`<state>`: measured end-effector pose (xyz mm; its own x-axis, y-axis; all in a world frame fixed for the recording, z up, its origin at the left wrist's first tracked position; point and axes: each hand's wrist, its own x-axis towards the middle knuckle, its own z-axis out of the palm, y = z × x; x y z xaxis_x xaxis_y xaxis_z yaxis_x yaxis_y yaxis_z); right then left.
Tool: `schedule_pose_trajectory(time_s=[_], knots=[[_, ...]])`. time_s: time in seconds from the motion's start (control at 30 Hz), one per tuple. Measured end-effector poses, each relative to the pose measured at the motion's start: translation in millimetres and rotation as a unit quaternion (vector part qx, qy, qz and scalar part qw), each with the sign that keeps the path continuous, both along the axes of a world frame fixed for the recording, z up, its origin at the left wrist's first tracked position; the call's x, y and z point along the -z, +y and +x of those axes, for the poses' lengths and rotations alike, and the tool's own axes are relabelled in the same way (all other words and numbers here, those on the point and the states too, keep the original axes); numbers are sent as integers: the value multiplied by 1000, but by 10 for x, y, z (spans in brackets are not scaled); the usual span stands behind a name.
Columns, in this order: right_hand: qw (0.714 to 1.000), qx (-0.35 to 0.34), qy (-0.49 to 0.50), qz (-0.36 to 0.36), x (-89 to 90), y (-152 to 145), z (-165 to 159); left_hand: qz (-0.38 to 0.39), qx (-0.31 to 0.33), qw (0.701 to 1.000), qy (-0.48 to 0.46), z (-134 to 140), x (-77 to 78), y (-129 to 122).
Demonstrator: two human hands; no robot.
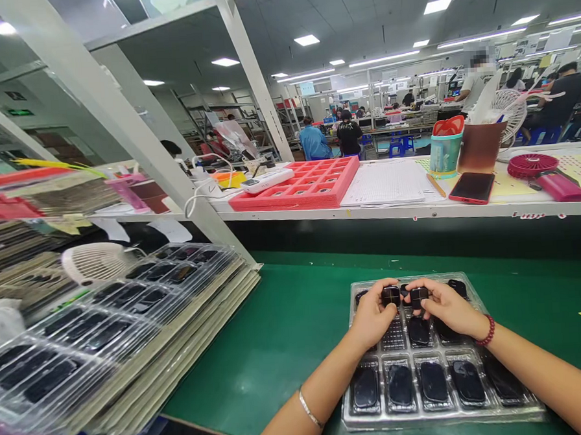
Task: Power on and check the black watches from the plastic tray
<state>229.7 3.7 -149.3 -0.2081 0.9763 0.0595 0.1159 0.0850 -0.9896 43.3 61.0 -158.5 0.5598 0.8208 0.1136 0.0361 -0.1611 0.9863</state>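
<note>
My left hand (373,314) pinches a small black glossy rounded-square piece (391,295) between thumb and fingers. A similar black piece (419,297) is gripped in my right hand (446,307), close beside the first one. Both are held above a clear plastic tray (350,419) with rows of compartments. Black rounded pieces lie in the tray, such as one in the front row (400,386) and one in the middle row (418,331). The compartment below my left hand shows a bare gridded floor. My hands and forearms hide parts of the tray.
Stacked clear trays of black pieces (109,331) with card layers stand on the left of the green bench (229,357). On the shelf ahead are a red foam tray (294,201), papers (386,183), a phone (472,187) and a pink handheld fan (556,181). Several people sit farther back.
</note>
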Motion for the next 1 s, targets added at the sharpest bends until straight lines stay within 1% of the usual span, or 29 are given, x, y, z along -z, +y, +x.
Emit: schedule_pose_trajectory(time_s=[0.13, 0.27, 0.43, 0.7, 0.87, 1.0], knots=[[1000, -2, 2, -5, 5, 4, 2, -2, 5, 1000, 7, 1, 12, 1], [1000, -9, 14, -7, 3, -4, 2, 2, 4, 1000, -8, -2, -8, -5], [1000, -5, -1, 1, 7, 2, 13, 6, 7, 1000, -4, -4, -28, -7], [1000, -8, 12, 0, 24, 8, 9, 31, 15, 999, 3, 1, 24, 11], [1000, -11, 12, 5, 14, -3, 7, 48, -6, 998, 41, 0, -32, -3], [1000, -6, 5, 6, -7, -17, 1, 47, -10, 999, 14, -3, -51, -11]])
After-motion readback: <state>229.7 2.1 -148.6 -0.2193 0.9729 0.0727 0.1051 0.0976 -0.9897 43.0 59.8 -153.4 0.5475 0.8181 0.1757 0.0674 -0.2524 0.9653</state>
